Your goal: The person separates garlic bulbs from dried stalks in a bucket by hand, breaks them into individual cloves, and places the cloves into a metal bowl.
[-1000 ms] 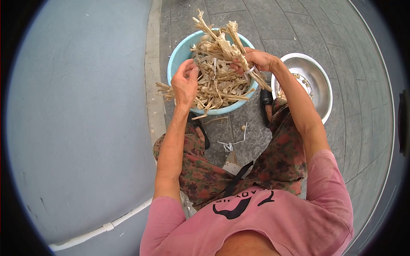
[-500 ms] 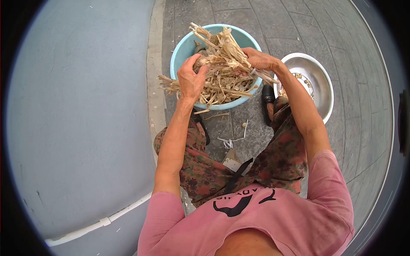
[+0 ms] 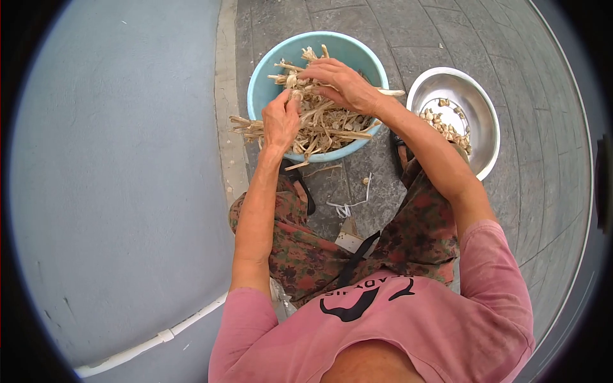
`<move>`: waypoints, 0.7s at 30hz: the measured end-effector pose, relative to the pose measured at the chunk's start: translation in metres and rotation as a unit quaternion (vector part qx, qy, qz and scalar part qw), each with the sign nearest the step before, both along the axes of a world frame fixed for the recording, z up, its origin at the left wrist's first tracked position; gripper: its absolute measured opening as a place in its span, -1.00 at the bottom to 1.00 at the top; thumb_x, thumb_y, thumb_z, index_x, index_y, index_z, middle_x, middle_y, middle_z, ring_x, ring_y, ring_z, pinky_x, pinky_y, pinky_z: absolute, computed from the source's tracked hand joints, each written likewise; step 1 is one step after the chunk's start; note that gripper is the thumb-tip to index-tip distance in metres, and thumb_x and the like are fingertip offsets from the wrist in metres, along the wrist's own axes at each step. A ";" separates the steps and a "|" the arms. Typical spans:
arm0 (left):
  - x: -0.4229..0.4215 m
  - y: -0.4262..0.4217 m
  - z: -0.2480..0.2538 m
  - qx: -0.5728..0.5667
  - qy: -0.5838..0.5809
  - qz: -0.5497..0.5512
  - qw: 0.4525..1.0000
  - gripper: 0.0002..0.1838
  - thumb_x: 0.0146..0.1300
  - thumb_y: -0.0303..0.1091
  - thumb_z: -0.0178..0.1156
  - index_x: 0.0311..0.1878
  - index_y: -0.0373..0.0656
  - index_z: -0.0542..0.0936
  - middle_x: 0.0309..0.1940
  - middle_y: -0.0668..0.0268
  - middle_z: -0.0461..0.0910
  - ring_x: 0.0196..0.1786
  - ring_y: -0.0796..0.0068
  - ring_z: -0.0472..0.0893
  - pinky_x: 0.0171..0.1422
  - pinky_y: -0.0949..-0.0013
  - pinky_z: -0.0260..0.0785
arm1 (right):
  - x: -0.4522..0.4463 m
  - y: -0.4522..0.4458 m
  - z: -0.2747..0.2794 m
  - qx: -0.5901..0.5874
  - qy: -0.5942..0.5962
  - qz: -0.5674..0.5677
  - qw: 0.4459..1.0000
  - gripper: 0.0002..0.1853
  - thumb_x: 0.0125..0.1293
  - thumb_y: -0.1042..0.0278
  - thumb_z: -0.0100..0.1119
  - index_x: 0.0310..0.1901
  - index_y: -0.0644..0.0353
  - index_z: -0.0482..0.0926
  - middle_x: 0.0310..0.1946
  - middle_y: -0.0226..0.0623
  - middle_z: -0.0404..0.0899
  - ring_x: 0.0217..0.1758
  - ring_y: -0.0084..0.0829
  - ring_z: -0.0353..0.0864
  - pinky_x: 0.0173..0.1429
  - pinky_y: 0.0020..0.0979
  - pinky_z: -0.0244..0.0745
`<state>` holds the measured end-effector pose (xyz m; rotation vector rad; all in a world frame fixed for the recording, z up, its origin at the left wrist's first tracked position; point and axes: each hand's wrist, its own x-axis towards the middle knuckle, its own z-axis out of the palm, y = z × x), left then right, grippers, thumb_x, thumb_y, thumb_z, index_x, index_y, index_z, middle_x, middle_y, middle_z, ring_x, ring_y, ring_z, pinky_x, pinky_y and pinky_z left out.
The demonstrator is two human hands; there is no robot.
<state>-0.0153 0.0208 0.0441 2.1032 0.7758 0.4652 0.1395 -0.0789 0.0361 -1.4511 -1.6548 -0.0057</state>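
A light-blue plastic basin (image 3: 264, 76) holds a heap of dried garlic stalks (image 3: 329, 127). Over its left part, my left hand (image 3: 280, 120) is closed, thumb and fingers pinching a pale garlic bulb (image 3: 294, 82) among the stalks. My right hand (image 3: 348, 88) reaches over the heap from the right, its fingers stretched toward that bulb and its thumb apart from them. Whether its fingertips touch the bulb is hard to see. Beneath this hand, one pale stalk end (image 3: 391, 92) sticks out past the basin's rim.
A metal bowl (image 3: 488, 137) with loose garlic cloves (image 3: 447, 124) stands right of the basin. White string (image 3: 345, 209) lies on the grey paving between my feet. A blue-grey wall (image 3: 121, 179) rises on the left. Stalks overhang the basin's left rim.
My right hand has let go of the tied stalk bundle and moved left toward my left hand. The bundle now lies lower over the basin, and the metal bowl's cloves show more fully.
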 end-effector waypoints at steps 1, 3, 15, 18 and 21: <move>0.001 -0.004 0.003 -0.035 -0.025 0.008 0.999 -0.79 0.21 -0.39 -0.04 -0.25 -0.31 0.53 -0.63 0.28 0.50 -0.60 0.49 0.43 -0.48 0.41 0.28 | -0.005 0.002 -0.004 -0.017 -0.004 -0.008 1.000 -0.71 0.14 0.47 0.09 -0.06 0.16 0.48 -0.15 -0.16 0.50 0.03 -0.23 0.41 0.16 -0.23 0.24; 0.002 -0.008 0.005 -0.113 -0.072 0.014 0.991 -0.77 0.26 -0.37 -0.06 -0.23 -0.31 0.53 -0.61 0.33 0.50 -0.60 0.60 0.41 -0.51 0.51 0.26 | -0.012 0.005 -0.016 -0.052 -0.015 -0.022 0.998 -0.72 0.14 0.45 0.08 -0.07 0.18 0.47 -0.24 -0.17 0.52 -0.01 -0.22 0.41 0.15 -0.23 0.21; -0.001 -0.014 0.006 -0.054 -0.065 -0.009 0.996 -0.75 0.27 -0.34 -0.03 -0.07 -0.28 0.47 -0.49 0.21 0.52 -0.52 0.46 0.47 -0.43 0.41 0.33 | -0.010 0.015 -0.029 -0.081 0.002 -0.009 0.997 -0.93 0.18 0.39 0.02 -0.34 0.17 0.46 -0.46 -0.19 0.50 -0.25 -0.16 0.44 -0.05 -0.18 0.16; -0.001 -0.012 0.006 0.153 -0.064 -0.057 0.984 -0.76 0.19 -0.42 0.03 -0.08 -0.30 0.45 -0.35 0.06 0.51 -0.40 0.22 0.51 -0.29 0.28 0.34 | -0.011 0.014 -0.021 -0.122 -0.042 -0.009 0.992 -0.93 0.18 0.37 0.03 -0.34 0.15 0.47 -0.45 -0.23 0.52 -0.24 -0.20 0.45 -0.04 -0.20 0.16; -0.005 0.001 -0.002 0.144 -0.037 -0.060 0.987 -0.74 0.13 -0.49 0.05 -0.09 -0.32 0.44 -0.26 -0.01 0.49 -0.30 0.07 0.52 -0.20 0.22 0.34 | -0.009 0.015 -0.019 -0.093 -0.060 0.010 0.994 -0.92 0.17 0.35 0.05 -0.36 0.13 0.48 -0.43 -0.26 0.53 -0.24 -0.25 0.46 -0.03 -0.24 0.16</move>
